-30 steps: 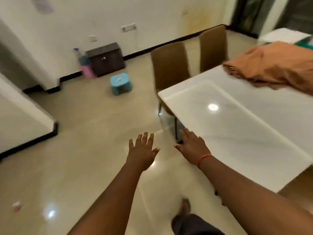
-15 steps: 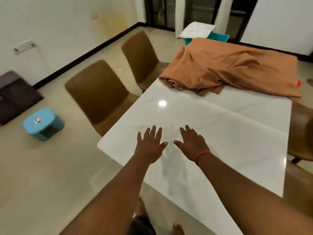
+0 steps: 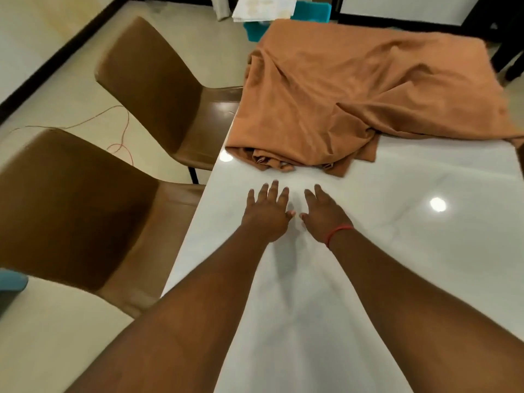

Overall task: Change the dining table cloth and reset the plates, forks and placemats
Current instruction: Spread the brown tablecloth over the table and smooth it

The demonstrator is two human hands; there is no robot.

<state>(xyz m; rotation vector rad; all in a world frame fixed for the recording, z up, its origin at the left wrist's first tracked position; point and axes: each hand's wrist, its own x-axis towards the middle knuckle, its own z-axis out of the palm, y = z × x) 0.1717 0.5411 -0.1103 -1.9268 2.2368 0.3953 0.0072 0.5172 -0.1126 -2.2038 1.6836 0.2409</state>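
Reaching out over the white table (image 3: 397,251), I have both hands spread flat with fingers straight, palms down and holding nothing. My left hand (image 3: 266,214) and right hand (image 3: 326,215) sit side by side, thumbs nearly touching; whether the palms actually rest on the tabletop I cannot tell. The orange cloth (image 3: 354,95) lies straight ahead of my fingertips, bunched over the far half of the table. Its near folded edge runs across in front of me, near my fingers but apart from them. The bunched corner by the table's left edge looks closer to my left hand, so I judge that hand would get there first. Two brown chairs (image 3: 158,89) stand along the left side.
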